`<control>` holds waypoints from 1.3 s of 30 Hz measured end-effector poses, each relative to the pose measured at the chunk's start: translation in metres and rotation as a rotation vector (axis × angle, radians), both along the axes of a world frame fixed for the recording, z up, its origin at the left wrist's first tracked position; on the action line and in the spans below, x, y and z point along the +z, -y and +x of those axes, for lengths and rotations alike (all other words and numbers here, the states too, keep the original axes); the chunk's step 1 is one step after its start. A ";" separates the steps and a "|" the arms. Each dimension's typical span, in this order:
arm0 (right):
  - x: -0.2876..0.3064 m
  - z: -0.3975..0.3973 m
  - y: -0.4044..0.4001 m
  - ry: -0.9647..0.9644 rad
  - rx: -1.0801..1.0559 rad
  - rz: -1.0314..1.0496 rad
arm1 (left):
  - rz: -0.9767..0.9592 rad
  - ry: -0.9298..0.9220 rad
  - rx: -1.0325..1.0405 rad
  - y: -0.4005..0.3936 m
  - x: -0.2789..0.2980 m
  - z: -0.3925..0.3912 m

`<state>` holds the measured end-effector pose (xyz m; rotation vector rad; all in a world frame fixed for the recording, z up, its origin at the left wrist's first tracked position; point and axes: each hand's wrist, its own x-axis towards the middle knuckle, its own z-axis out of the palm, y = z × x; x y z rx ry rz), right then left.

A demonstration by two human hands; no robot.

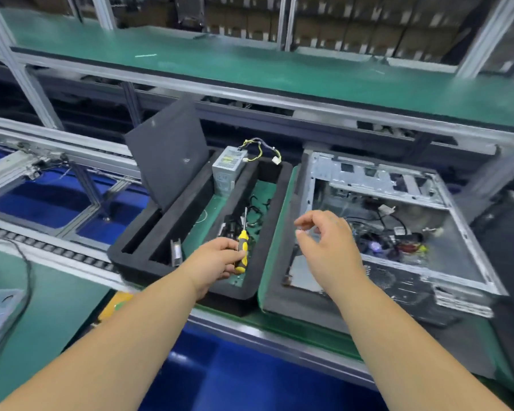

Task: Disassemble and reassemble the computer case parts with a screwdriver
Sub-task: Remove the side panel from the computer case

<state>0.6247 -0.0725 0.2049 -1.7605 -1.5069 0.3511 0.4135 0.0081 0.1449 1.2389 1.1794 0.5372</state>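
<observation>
Matt black foam tray; bare, dull metal computer case; screwdriver with glossy yellow-black plastic handle.

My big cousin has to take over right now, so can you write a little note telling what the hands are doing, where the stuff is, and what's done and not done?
Left hand: grips the yellow-and-black screwdriver over the black foam tray.
Right hand: holds nothing, fingers loosely curled, above the open computer case.
Power supply: stands upright in the tray; the dark side panel leans in a tray slot.
Done: panel and power supply out.
Left: cables remain inside the case; reassembly is pending.
</observation>
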 end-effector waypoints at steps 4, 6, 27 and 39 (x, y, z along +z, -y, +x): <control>-0.007 0.042 0.005 0.102 -0.035 -0.101 | 0.023 -0.113 0.019 -0.002 -0.013 0.042; -0.010 0.053 0.006 0.147 -0.036 -0.133 | 0.057 -0.229 0.029 -0.004 -0.024 0.057; -0.033 0.065 -0.008 0.277 -0.169 -0.242 | 0.378 -0.795 -0.302 -0.056 -0.081 0.099; -0.030 0.098 0.016 0.320 -0.340 -0.121 | 0.311 -0.186 -0.107 -0.041 -0.012 0.121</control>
